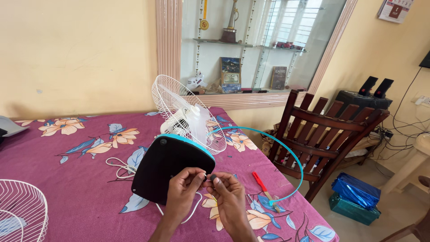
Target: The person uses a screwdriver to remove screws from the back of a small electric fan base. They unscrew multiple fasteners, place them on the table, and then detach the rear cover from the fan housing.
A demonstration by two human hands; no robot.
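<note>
Over a flowered purple cloth (67,179), I have the fan (179,148) lying on its side, black base (168,168) tipped toward me near the table's near edge. My left hand (184,188) and right hand (228,197) meet at the base's right rim, fingertips pinched on a small dark part (212,178); what it is I cannot tell. Done well, I judge, this wants the left hand steadying the base while the right alone works the part, so it does not drop onto the cloth. A red-handled tool (262,184) lies just right of my hands, inside the loose blue ring (286,152). A spare white grille (22,210) sits at near left.
</note>
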